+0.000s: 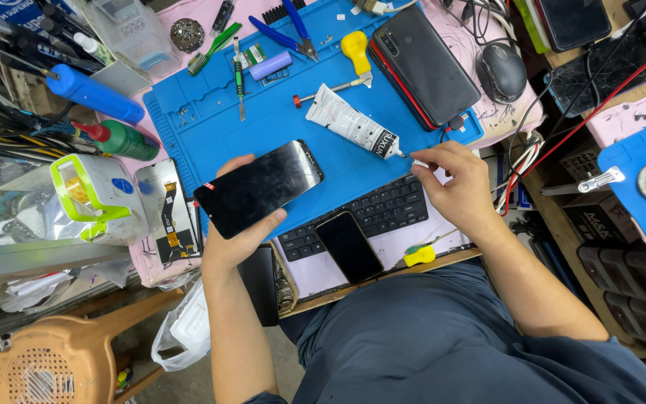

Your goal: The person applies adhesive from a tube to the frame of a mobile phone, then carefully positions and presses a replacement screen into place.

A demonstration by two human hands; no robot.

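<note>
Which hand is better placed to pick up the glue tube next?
Right. The right hand already has its fingers at the nozzle of the white glue tube on the blue mat, while the left hand is occupied holding the phone screen.

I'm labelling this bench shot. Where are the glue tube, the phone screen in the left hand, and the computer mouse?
glue tube [349,122]: head view, middle of its white body.
phone screen [259,187]: head view, centre of its dark glass.
computer mouse [501,71]: head view, top of its shell.

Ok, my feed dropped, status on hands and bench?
Left hand grips black glass phone screen. Right hand pinches white cap at white glue tube nozzle. Blue mat cluttered.
</note>
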